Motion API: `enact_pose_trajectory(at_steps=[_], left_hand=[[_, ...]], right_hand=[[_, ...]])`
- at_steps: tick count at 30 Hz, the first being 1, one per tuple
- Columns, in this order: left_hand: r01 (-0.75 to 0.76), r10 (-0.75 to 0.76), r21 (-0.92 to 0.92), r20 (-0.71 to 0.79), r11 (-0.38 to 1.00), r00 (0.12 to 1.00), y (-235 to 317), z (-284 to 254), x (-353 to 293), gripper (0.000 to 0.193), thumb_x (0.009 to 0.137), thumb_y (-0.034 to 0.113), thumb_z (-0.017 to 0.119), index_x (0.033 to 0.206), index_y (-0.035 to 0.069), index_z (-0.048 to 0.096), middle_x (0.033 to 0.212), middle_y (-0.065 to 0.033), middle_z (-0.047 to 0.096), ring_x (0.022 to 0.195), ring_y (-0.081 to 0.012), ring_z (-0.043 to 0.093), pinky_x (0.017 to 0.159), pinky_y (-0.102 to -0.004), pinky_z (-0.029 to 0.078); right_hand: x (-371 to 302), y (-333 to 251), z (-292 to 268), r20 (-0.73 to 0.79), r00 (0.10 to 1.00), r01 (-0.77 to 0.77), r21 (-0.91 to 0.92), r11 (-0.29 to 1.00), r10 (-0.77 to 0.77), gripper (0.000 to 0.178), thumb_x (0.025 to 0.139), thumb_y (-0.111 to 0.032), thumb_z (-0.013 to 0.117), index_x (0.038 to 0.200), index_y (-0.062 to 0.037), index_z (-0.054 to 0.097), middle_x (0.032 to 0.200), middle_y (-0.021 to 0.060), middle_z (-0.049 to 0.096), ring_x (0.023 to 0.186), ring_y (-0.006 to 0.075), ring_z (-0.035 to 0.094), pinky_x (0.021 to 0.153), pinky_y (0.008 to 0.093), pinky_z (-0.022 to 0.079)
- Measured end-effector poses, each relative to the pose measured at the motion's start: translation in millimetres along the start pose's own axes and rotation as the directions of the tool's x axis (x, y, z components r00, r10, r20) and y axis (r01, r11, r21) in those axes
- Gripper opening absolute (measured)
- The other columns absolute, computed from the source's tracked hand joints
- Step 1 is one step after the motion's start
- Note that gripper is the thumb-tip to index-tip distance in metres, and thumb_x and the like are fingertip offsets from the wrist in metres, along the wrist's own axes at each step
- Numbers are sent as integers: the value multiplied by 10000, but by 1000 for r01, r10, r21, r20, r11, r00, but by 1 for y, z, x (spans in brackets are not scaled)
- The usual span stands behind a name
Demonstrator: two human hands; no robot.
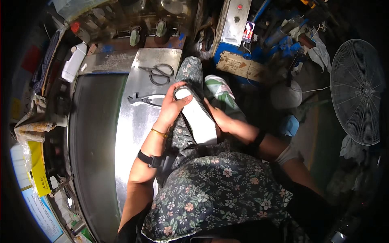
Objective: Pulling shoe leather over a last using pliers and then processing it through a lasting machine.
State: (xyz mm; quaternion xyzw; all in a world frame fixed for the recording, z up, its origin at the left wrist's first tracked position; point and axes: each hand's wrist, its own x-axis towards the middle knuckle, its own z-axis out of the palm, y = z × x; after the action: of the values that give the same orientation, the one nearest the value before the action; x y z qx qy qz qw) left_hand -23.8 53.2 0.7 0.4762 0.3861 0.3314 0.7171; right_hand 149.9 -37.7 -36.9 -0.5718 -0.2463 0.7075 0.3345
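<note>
Over my lap, a dark shoe piece with a long white sole-shaped bottom (197,118) faces up, its narrower end pointing away from me. My left hand (174,104) is closed round the far end, thumb lying on the white surface and fingers over the rim. Along the right side, my right hand (219,118) grips the piece, its fingertips partly hidden behind the edge. Next to my left hand, metal pincers (148,99) lie on the shiny metal plate (131,133). Beyond them rest dark scissors (158,74) with large loop handles.
A dark conveyor belt (95,150) runs along the left. Two small shoes (161,28) stand on the machine ahead. A white plastic jug (74,62) stands at the far left. On the right are a large wire-caged fan (362,92) and a blue-and-metal machine (232,24).
</note>
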Motion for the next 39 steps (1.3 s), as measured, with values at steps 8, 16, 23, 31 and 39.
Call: enact_pose_trajectory(at_steps=[8, 16, 23, 31, 39], left_hand=[[-40, 46, -59, 89, 997, 995, -2, -8, 16, 520, 842, -2, 715, 1303, 15, 475, 1090, -60, 611, 979, -135, 588, 876, -265, 490], [-149, 144, 231, 36, 962, 989, -18, 6, 35, 545, 831, 19, 736, 1301, -29, 465, 1074, -66, 616, 895, -128, 589, 815, -252, 503], [37, 34, -402, 167, 915, 985, 2, 4, 27, 430, 999, 199, 547, 1355, -26, 460, 1156, -87, 627, 1079, -177, 589, 966, -335, 467], [241, 19, 971, -241, 0, 970, 22, 13, 13, 643, 1041, 414, 224, 949, -31, 681, 935, -288, 680, 912, -461, 655, 804, -526, 521], [94, -197, 708, 66, 700, 978, 45, 32, -66, 1153, 841, 264, 787, 1544, 29, -96, 1481, -190, 419, 1237, -247, 530, 1034, -313, 421]], right_hand=[[-7, -32, 5, 65, 841, 405, -733, 547, -536, 555, 1061, -370, 306, 1115, 94, 606, 906, 241, 682, 845, 319, 685, 760, 385, 528], [2, -28, -2, 125, 640, 247, -968, 49, -758, 415, 990, -205, 510, 1280, 93, 500, 847, 138, 689, 711, 276, 685, 653, 344, 554], [-19, -2, -12, 60, 901, 434, -199, 879, -431, 457, 1061, -223, 419, 1446, 17, 365, 1297, 132, 574, 1180, 193, 540, 991, 323, 427], [-15, -19, 45, -95, 949, 196, -566, 801, -299, 706, 1020, -369, 435, 1434, 157, 211, 1209, 395, 536, 1132, 463, 569, 949, 434, 460], [-7, -8, 36, -187, 871, 427, -172, 888, -455, 701, 1024, -395, 441, 1462, 104, 214, 1374, 377, 433, 1307, 451, 449, 1075, 432, 370]])
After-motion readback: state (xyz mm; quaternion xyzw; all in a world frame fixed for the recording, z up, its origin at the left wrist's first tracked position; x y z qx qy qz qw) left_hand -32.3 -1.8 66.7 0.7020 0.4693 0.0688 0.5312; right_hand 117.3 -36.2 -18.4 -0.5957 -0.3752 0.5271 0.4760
